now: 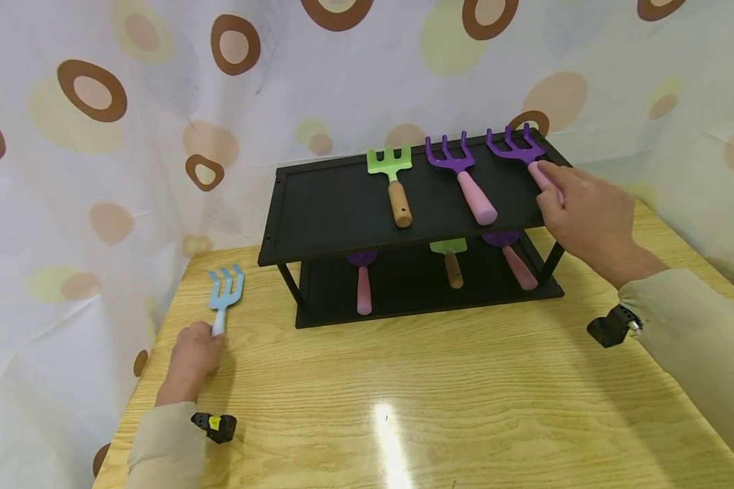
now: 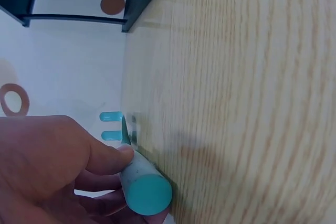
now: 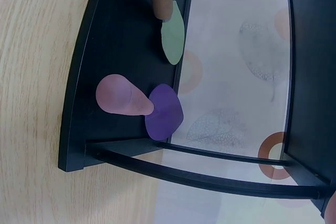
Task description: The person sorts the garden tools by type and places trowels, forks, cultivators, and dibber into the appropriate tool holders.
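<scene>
At the left of the table my left hand grips the handle of a light blue hand fork, its tines pointing away from me. In the left wrist view the thumb lies along the top of that handle, with fingers below it. My right hand holds the pink handle of a purple hand fork at the right end of the rack's upper shelf. Left of it on that shelf lie another purple fork with a pink handle and a green fork with a wooden handle.
A black two-tier rack stands on the wooden table before a patterned sheet. Its lower shelf bears a purple tool with a pink handle, a green trowel with a wooden handle, and a purple trowel with a pink handle.
</scene>
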A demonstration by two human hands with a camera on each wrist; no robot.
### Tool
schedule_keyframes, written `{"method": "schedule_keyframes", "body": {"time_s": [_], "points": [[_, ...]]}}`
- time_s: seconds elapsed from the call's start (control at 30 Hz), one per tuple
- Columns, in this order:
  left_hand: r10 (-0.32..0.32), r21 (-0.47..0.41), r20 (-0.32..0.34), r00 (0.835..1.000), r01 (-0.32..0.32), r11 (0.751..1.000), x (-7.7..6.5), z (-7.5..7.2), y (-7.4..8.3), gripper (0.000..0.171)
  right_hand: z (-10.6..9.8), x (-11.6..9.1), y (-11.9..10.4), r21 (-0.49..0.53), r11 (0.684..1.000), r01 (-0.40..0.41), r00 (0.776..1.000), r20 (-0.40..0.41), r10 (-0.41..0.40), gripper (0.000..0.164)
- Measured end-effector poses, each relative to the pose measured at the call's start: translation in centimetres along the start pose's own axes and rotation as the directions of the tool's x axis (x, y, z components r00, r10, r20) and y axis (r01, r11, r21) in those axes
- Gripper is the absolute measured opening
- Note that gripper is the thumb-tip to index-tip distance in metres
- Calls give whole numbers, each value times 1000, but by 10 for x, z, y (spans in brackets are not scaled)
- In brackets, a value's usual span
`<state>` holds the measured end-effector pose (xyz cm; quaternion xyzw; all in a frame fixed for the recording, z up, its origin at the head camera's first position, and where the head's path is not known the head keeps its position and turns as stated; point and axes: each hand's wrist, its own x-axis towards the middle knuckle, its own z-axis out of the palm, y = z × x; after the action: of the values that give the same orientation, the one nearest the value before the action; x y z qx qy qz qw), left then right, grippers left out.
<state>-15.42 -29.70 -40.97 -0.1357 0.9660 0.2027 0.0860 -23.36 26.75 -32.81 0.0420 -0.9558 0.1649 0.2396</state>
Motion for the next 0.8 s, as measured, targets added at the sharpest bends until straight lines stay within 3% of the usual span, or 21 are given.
{"method": "schedule_keyframes", "body": {"time_s": [0.53, 0.8], "points": [[110, -26, -39, 993, -111, 993, -12, -14, 15, 39, -1, -2, 1, -2, 1000, -9, 1000, 21, 9, 52], [163, -13, -136, 977, -166, 986, -24, -27, 33, 41, 0, -1, 0, 3, 1000, 4, 1000, -5, -4, 51]]}}
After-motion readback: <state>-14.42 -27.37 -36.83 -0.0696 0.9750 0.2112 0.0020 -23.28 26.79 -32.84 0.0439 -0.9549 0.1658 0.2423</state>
